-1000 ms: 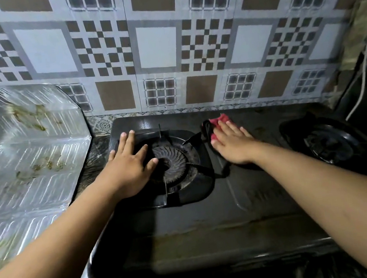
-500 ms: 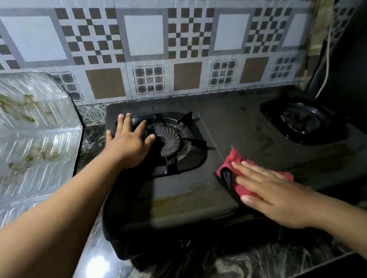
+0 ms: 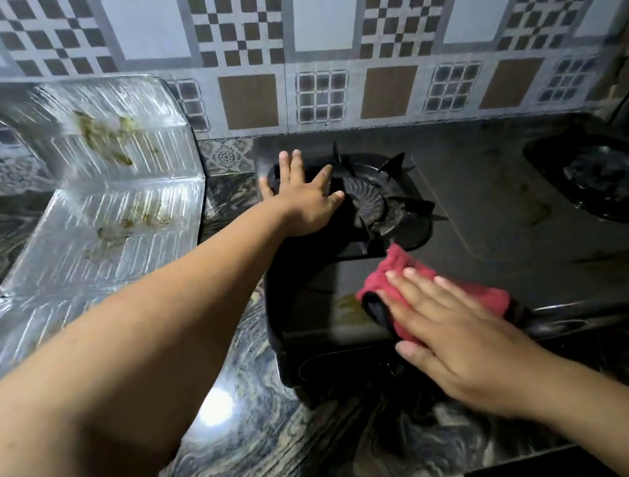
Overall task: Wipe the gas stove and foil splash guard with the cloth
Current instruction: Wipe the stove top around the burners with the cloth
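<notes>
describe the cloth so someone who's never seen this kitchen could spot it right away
Find the black two-burner gas stove against the patterned tile wall. At its front edge, just below the left burner, the right hand presses flat on the cloth. It is the only bright pink-red thing among dark surfaces.

head view | worn high, facing forward and down | close over gas stove point(image 3: 489, 254) front edge | single view

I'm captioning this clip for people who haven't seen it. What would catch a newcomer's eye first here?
Probably the red cloth, bright against the black gas stove, pressed flat under the right hand near the stove's front edge. Next, the shiny foil splash guard on the left, streaked with brownish grease. The left hand rests flat on the left burner.
</notes>
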